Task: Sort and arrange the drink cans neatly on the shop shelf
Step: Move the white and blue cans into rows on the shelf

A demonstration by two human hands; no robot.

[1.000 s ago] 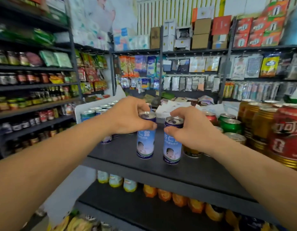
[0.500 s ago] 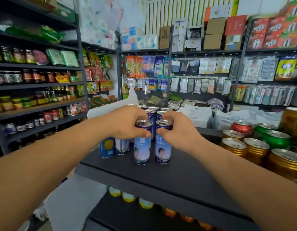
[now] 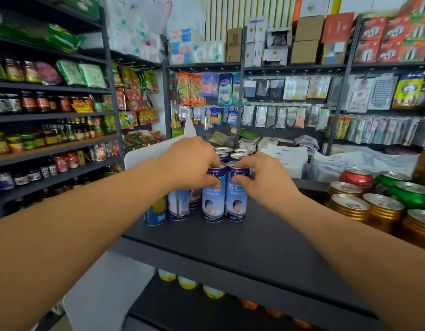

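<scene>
Dark shelf (image 3: 254, 237), the landmark for all positions given. It ran as a flat black board across the lower middle of the view, and every can stood upright on it. Toward its right end stood a cluster of gold cans (image 3: 383, 211) with silver tops, with green cans (image 3: 412, 194) and one red can (image 3: 356, 179) behind them. Near the shelf's left end, two tall blue-and-white cans stood side by side and touching, each with a dark blue band at the top, a pale blue body bearing white characters, and a printed portrait low on the label. The left hand (image 3: 190, 161) was closed over the top of the left blue can (image 3: 212, 201), thumb pressed to its front. The right hand (image 3: 266, 175) gripped the top of the right blue can (image 3: 236, 201) in the same way. Further cans of this design (image 3: 230, 154) stood directly behind the pair, and others (image 3: 178, 206) stood to their left.
</scene>
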